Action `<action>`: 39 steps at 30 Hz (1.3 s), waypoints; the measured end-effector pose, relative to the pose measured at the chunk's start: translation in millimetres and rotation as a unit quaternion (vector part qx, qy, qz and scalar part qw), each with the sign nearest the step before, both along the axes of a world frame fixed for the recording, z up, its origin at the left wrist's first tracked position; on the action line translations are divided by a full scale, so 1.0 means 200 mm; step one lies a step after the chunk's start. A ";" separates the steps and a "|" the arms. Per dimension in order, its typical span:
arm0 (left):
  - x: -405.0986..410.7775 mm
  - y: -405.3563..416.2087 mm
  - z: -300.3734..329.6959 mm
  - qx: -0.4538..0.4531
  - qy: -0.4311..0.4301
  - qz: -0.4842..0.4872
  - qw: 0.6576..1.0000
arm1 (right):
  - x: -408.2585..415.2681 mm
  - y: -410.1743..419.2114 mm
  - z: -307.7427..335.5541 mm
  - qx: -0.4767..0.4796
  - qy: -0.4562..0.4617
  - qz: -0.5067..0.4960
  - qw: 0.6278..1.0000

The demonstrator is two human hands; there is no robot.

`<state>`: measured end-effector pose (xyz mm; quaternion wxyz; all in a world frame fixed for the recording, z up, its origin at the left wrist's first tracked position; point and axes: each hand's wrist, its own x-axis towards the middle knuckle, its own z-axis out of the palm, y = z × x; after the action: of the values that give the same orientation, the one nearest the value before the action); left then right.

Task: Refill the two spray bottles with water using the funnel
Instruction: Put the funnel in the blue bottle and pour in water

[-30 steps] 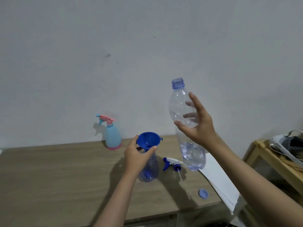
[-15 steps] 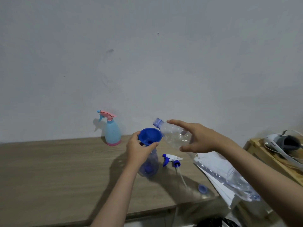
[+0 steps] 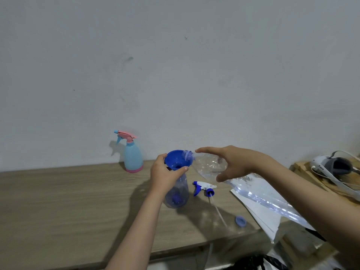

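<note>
A blue funnel (image 3: 178,160) sits in the neck of a clear blue-tinted spray bottle (image 3: 177,195) standing on the wooden table (image 3: 58,207). My left hand (image 3: 165,175) grips the funnel's stem and the bottle's neck. My right hand (image 3: 231,162) holds a large clear water bottle (image 3: 253,191) tilted down to the left, its open mouth over the funnel's rim. The bottle's blue-and-white spray head (image 3: 204,188) lies on the table to the right. A light-blue spray bottle with a pink trigger (image 3: 132,154) stands by the wall.
A small blue cap (image 3: 241,221) lies near the table's front right edge. White sheets (image 3: 259,213) overhang the table's right end. A wooden stand (image 3: 311,178) at the far right carries a white-and-grey headset (image 3: 335,166). A grey wall runs behind.
My right hand has tipped the water bottle from upright to nearly horizontal and brought its mouth leftward to the funnel's rim. My left hand has stayed on the funnel.
</note>
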<state>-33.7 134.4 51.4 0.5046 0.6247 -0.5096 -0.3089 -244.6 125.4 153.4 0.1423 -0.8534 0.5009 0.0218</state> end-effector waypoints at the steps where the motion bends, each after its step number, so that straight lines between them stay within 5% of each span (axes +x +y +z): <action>1: 0.00 0.00 0.00 -0.001 0.000 0.000 1.000 | 0.00 0.00 0.00 0.002 0.004 0.000 1.000; 23: 0.01 -0.01 0.01 0.009 -0.012 -0.002 1.000 | 0.03 -0.01 0.06 0.009 0.092 0.007 0.996; 39: 0.01 -0.02 0.01 0.012 -0.007 -0.005 1.000 | -0.03 0.01 -0.01 -0.036 0.004 0.014 0.999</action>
<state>-31.3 131.3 52.9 0.4919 0.6303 -0.5125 -0.3132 -251.2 128.3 150.8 0.1089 -0.8650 0.4897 0.0090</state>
